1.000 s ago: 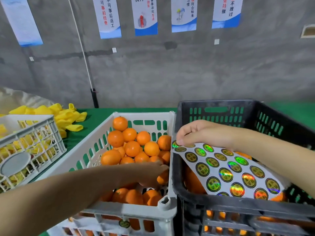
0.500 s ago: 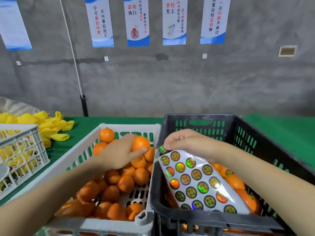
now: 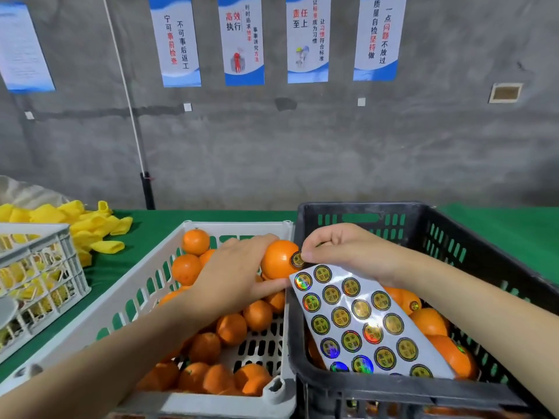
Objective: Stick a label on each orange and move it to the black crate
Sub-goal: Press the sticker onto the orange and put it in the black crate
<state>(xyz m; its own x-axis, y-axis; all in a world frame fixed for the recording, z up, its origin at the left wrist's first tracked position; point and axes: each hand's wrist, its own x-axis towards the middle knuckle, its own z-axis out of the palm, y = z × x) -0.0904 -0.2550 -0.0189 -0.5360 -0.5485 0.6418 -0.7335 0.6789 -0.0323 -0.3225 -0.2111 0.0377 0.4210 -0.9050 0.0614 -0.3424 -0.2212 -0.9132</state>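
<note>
My left hand (image 3: pixel 234 275) grips an orange (image 3: pixel 276 260) above the right side of the white crate (image 3: pixel 145 294), which holds several loose oranges (image 3: pixel 231 328). My right hand (image 3: pixel 348 255) presses a round gold label (image 3: pixel 298 259) onto that orange with a fingertip. The same hand holds the white sheet of holographic labels (image 3: pixel 363 325), which hangs down over the black crate (image 3: pixel 453 234). Labelled oranges (image 3: pixel 429 322) lie in the black crate, partly hidden by the sheet.
A second white crate (image 3: pixel 39 276) with yellow contents stands at the left. A heap of yellow foam sleeves (image 3: pixel 81 225) lies on the green table (image 3: pixel 499 225) behind it. A grey wall with posters rises close behind the table.
My left hand has lifted an orange out of the white crate and brought it right, to the black crate's edge. My right fingertip now holds a label against it.
</note>
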